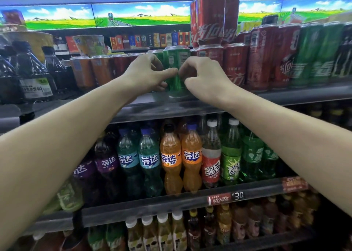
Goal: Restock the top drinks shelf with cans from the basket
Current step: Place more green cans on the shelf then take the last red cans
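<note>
Standing upright at the shelf [285, 96] lip, the green can [176, 69] sits pinched between your left hand [146, 73] and right hand [205, 77], equally near.

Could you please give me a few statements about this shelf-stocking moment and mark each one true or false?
1. Both hands grip one green can: the left hand and the right hand are on the green can. True.
2. The green can is held up in the air, clear of the top shelf. False: its base stands at the shelf's front edge.
3. Red cans are stacked as a second layer to the right of the green can. True.
4. The shelf directly below holds only cans. False: it holds plastic bottles, including two orange bottles.
5. The basket stands on the top shelf. False: no basket is in view.
</note>
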`<state>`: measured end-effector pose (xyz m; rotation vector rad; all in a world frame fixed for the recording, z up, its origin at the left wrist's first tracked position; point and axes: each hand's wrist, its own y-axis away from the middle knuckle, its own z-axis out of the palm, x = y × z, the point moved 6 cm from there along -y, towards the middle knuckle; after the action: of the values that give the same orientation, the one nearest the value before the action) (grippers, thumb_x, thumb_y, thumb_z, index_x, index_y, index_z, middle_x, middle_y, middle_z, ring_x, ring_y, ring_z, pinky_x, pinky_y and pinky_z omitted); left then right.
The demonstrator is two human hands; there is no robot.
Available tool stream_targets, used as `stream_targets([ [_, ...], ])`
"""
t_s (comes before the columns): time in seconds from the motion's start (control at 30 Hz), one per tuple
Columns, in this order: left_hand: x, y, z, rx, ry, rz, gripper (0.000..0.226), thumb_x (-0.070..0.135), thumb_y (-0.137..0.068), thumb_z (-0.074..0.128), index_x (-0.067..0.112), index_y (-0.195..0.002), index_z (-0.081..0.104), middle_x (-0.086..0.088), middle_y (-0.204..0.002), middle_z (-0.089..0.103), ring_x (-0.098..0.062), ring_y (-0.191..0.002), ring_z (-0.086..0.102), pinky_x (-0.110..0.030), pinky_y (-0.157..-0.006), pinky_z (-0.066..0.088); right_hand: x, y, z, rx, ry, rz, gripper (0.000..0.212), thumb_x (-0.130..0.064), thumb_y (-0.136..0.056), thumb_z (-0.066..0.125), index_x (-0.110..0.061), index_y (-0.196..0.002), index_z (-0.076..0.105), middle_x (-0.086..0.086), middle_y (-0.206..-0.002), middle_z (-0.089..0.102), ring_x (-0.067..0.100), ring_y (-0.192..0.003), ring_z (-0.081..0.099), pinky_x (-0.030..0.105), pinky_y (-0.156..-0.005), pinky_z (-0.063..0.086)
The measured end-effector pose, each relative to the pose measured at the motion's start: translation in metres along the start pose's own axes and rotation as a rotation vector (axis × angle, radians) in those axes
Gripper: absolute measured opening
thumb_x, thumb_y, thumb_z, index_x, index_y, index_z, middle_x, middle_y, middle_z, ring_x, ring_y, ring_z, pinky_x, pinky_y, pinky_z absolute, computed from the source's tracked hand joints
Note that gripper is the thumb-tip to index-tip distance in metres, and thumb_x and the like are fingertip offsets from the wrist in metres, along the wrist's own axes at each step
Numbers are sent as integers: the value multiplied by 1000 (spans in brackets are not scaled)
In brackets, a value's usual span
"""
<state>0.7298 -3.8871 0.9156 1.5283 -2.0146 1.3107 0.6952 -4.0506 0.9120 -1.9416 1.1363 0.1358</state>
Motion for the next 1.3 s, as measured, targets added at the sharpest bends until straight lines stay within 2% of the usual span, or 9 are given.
stream_targets([
  [0.17, -2, -10, 5, 46, -63, 8, 41, 43, -79, 85, 13, -103, 70, -11, -96, 77, -27, -88, 78, -49, -85, 64, -2, 0, 6, -104, 97, 15, 49, -4, -87, 50, -12, -134, 63, 9, -123, 67, 25, -110, 62, 38, -96, 54],
  [0.43, -7, -10, 7, 30, -93, 15, 29, 28, -82, 69, 18, -108, 79, -6, -103, 79, -25, -99, 76, -45, -98, 59, 0, -2, 11, -124, 114, 39, 46, -5, -89, 49, -11, -132, 62, 8, -127, 65, 23, -114, 59, 28, -90, 48],
  [0.6, 3, 27, -14, 234, -162, 172, 16, 21, -92, 66, 20, -106, 74, 2, -98, 74, -15, -96, 71, -38, -96, 58, -9, 19, 8, 160, 167, -134, 36, -5, -87, 55, -9, -122, 60, 7, -113, 63, 25, -104, 59, 37, -91, 50],
  [0.73, -11, 100, -22, 414, -115, 293, 7, 18, -93, 64, 14, -97, 63, 16, -81, 60, 4, -72, 56, -16, -73, 48, -30, 72, 36, 315, 5, -395, 24, -4, -79, 55, -5, -102, 61, 6, -93, 62, 22, -83, 57, 36, -73, 50],
  [0.83, -80, 154, 9, 329, -118, 145, 8, 15, -94, 66, 9, -98, 63, 9, -83, 62, -2, -73, 55, -17, -69, 46, -20, 119, 98, 128, -155, -333, 15, -5, -81, 55, -8, -95, 60, 1, -86, 60, 19, -77, 55, 38, -68, 50],
  [1.0, -239, 272, 98, -19, -149, -345, 10, 26, -105, 58, 22, -113, 62, 9, -100, 66, -12, -94, 64, -19, -73, 50, 55, 222, 242, -284, -276, 97, 14, -9, -92, 58, -17, -104, 59, -3, -94, 62, 16, -85, 59, 40, -77, 54],
  [1.1, -317, 356, 152, -212, -164, -572, 16, 36, -108, 53, 25, -118, 58, 11, -96, 64, -10, -87, 62, -19, -64, 43, 105, 303, 320, -511, -279, 316, 15, -14, -96, 57, -18, -110, 58, -5, -93, 62, 15, -83, 60, 36, -75, 53],
  [1.23, -414, 455, 221, -313, -150, -772, 24, 33, -105, 57, 15, -119, 62, 0, -106, 69, -20, -102, 66, -25, -76, 44, 176, 418, 412, -665, -268, 569, 13, -16, -97, 58, -18, -110, 58, -2, -92, 64, 16, -76, 60, 27, -59, 43],
  [1.3, -459, 501, 258, -363, -122, -865, 27, 32, -104, 59, 11, -120, 62, -7, -110, 71, -27, -104, 68, -26, -76, 47, 215, 478, 455, -703, -239, 685, 15, -17, -94, 60, -18, -109, 60, -2, -94, 67, 19, -84, 62, 27, -63, 43],
])
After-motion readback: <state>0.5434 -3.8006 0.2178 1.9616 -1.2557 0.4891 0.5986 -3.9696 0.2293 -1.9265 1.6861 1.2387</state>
